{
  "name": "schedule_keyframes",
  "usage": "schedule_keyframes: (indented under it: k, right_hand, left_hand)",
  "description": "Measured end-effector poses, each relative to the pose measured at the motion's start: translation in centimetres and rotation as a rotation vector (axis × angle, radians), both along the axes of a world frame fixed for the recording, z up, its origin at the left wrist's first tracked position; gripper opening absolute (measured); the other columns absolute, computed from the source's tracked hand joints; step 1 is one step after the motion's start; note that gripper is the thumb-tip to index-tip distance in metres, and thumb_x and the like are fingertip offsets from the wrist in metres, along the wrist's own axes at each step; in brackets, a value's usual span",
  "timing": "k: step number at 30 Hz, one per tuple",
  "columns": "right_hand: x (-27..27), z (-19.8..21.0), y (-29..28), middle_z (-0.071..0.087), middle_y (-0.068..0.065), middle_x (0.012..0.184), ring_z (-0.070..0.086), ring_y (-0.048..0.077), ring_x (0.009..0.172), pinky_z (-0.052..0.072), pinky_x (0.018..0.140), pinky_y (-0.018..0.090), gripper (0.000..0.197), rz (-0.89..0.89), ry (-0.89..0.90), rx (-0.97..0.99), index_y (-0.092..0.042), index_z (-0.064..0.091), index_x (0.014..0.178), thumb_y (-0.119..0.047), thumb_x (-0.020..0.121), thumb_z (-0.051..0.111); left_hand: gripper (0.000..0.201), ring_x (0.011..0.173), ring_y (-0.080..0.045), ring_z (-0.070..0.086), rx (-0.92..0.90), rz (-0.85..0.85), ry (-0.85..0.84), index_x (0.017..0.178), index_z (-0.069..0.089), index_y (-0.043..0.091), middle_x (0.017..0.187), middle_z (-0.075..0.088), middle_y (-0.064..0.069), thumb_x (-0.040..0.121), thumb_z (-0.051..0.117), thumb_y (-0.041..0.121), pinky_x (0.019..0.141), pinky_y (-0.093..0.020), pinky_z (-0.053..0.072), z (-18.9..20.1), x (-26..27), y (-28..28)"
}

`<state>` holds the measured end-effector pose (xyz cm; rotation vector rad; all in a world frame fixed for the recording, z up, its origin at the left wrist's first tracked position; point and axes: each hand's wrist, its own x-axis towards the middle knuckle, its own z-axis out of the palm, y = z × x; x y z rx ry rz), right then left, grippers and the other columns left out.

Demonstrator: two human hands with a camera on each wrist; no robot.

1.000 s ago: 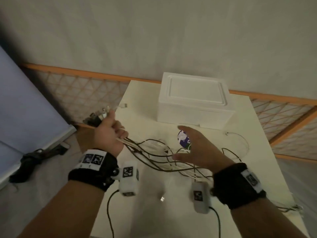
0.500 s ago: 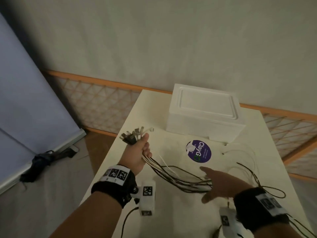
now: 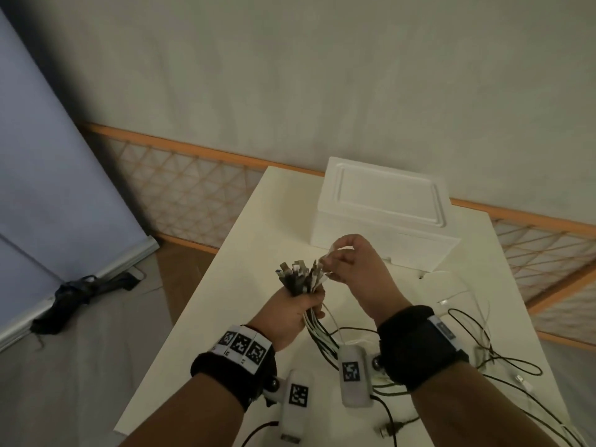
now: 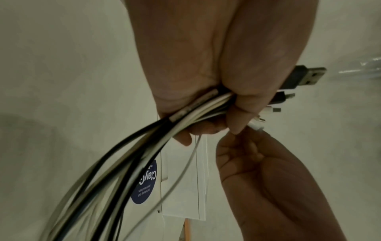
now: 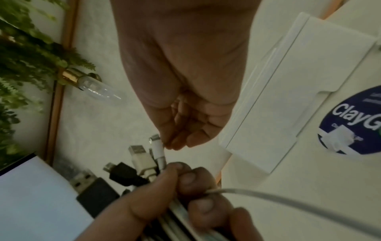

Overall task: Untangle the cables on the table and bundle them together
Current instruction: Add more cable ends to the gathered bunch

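My left hand (image 3: 292, 309) grips a bundle of black and white cables (image 4: 148, 143) in its fist above the white table (image 3: 206, 304). The plugs (image 3: 298, 275) fan out upward past the thumb. My right hand (image 3: 350, 266) is just right of them and pinches a white connector (image 5: 157, 147) at the bundle's top. From the fist the cables hang down and trail over the table to the right (image 3: 467, 343). A loose plug (image 3: 388, 431) lies near the front edge.
A white foam box (image 3: 383, 217) stands at the table's back. A round blue sticker (image 5: 354, 124) lies on the table beside it. An orange lattice rail (image 3: 193, 175) runs behind. A dark bag (image 3: 77, 295) lies on the floor at the left.
My right hand rose from the cables lying on the table to the plug ends and took hold of a white connector. My left hand moved right with the bundle.
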<state>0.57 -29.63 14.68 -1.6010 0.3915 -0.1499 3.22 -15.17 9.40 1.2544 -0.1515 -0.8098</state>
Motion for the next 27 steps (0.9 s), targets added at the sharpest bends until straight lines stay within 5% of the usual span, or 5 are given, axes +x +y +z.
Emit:
schedule_keyframes:
  k: [5,12,18,21,27]
  right_hand:
    - [0.4,1.0,0.4,0.074,0.004,0.085,0.068,0.005,0.088,0.045,0.079,0.013,0.060,0.128,-0.021,-0.191,-0.033,0.035,0.126,-0.006,0.084,0.068]
    - [0.9,3.0,0.7,0.072,0.011,0.086,0.068,0.017,0.075,0.055,0.075,0.028,0.017,0.119,-0.131,-0.084,-0.006,0.068,0.101,-0.002,0.085,0.065]
    - [1.0,2.8,2.1,0.070,-0.010,0.092,0.066,0.007,0.080,0.053,0.077,0.021,0.016,0.362,-0.042,-0.644,-0.025,0.073,0.099,-0.019,0.087,0.066]
    - [0.5,2.7,3.0,0.071,0.007,0.084,0.064,0.041,0.063,0.053,0.055,0.046,0.012,0.308,-0.033,-0.402,-0.022,0.072,0.088,-0.013,0.088,0.064]
    - [0.4,3.5,2.6,0.071,-0.006,0.075,0.065,0.027,0.054,0.054,0.052,0.038,0.009,0.264,-0.072,-0.252,-0.016,0.072,0.088,-0.009,0.085,0.068]
  left_hand:
    - [0.008,0.069,-0.015,0.051,-0.068,-0.006,-0.022,0.085,0.063,0.009,0.074,0.058,-0.003,0.091,0.057,0.010,0.070,-0.029,0.046,0.1,-0.3,0.4]
    - [0.023,0.067,-0.014,0.049,0.020,-0.007,-0.121,0.079,0.060,0.009,0.070,0.054,-0.004,0.099,0.048,0.013,0.062,-0.019,0.043,0.5,-0.4,0.5]
    - [0.011,0.081,-0.023,0.065,-0.012,0.030,-0.166,0.092,0.063,0.003,0.077,0.064,-0.009,0.095,0.054,0.007,0.084,-0.037,0.054,0.9,0.0,0.6]
    - [0.012,0.082,-0.030,0.066,-0.050,0.031,-0.179,0.102,0.060,-0.004,0.083,0.062,-0.017,0.094,0.053,0.003,0.081,-0.036,0.055,1.3,0.3,0.8]
    - [0.009,0.067,-0.020,0.061,-0.075,0.004,-0.212,0.086,0.058,0.003,0.067,0.057,-0.004,0.094,0.053,0.003,0.081,-0.039,0.055,2.1,0.2,0.8]
